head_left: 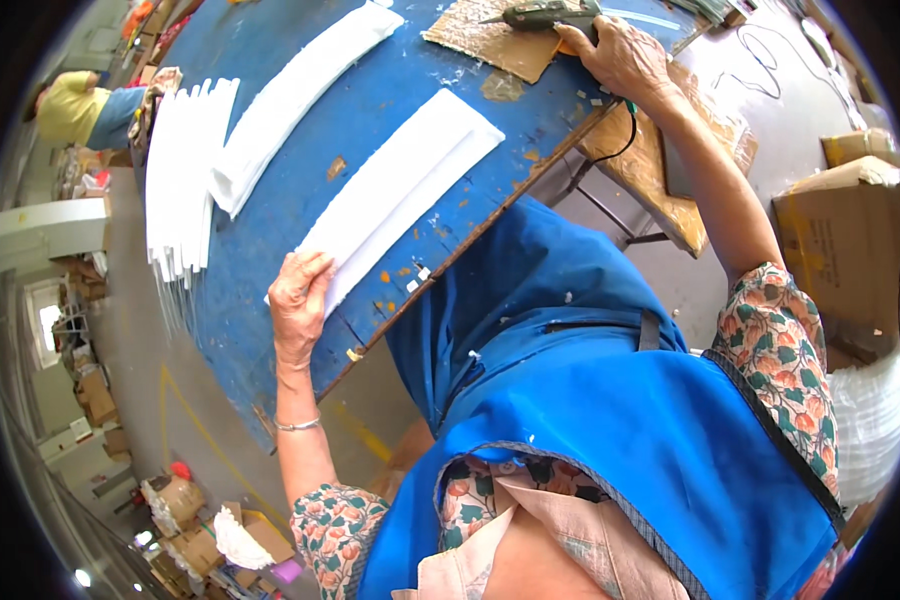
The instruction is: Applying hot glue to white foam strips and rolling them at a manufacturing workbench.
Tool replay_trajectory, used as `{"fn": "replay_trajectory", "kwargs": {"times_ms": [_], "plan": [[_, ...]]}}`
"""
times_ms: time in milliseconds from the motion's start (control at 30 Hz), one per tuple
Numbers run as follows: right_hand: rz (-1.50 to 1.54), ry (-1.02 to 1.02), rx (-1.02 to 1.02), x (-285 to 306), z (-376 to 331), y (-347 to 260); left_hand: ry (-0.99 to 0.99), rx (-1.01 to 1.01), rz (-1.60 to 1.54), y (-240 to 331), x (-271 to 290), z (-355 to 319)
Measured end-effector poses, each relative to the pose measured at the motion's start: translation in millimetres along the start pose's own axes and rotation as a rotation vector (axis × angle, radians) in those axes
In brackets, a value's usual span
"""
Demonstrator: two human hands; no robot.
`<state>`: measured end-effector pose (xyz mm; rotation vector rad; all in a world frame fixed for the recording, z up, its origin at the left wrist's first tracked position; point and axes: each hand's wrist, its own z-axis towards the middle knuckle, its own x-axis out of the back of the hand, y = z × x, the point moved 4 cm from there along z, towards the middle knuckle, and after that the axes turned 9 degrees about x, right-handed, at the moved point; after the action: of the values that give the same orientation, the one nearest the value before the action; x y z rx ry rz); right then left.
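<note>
My left hand (pixel 300 295) is closed on the near end of a folded white strip (pixel 410 185), its thumb and fingers pinching the edge. The strip lies flat and slanted on the blue table (pixel 300 190); whether it is cloth or paper I cannot tell. At the table's far right, my right hand (pixel 625 60) grips a dark green glue gun (pixel 552 13) with an orange trigger. Its nozzle points left, over a glue-crusted piece of cardboard (pixel 505 45). A clear glue stick shows behind the gun.
Another long white piece (pixel 300 105) lies farther left, beside a fanned stack of thin white strips (pixel 185 180) at the table's left edge. A stool with a cardboard top (pixel 670 190) stands right of the table, near a large carton (pixel 840 250). Another person (pixel 85 110) is at far left.
</note>
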<state>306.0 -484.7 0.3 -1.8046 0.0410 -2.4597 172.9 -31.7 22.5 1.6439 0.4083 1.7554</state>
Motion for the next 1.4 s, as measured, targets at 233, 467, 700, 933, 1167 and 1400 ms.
{"fn": "replay_trajectory", "kwargs": {"times_ms": [233, 467, 700, 933, 1167, 1400], "plan": [[0.187, 0.396, 0.571, 48, -39, -55, -0.041, 0.07, -0.066, 0, 1, 3], [0.526, 0.112, 1.001, 27, -69, -106, -0.077, 0.073, -0.047, -6, 4, 3], [0.504, 0.036, 1.066, 25, -61, -104, -0.1, 0.045, -0.061, 1, 3, 4], [0.822, 0.04, 0.799, 25, -52, -105, -0.2, 0.107, -0.18, -3, 7, 7], [0.904, -0.074, 0.52, 24, -42, -108, -0.33, 0.27, -0.357, -13, 5, 14], [0.831, -0.158, 0.367, 21, -36, -110, -0.449, 0.35, -0.4, -7, 3, 21]]}}
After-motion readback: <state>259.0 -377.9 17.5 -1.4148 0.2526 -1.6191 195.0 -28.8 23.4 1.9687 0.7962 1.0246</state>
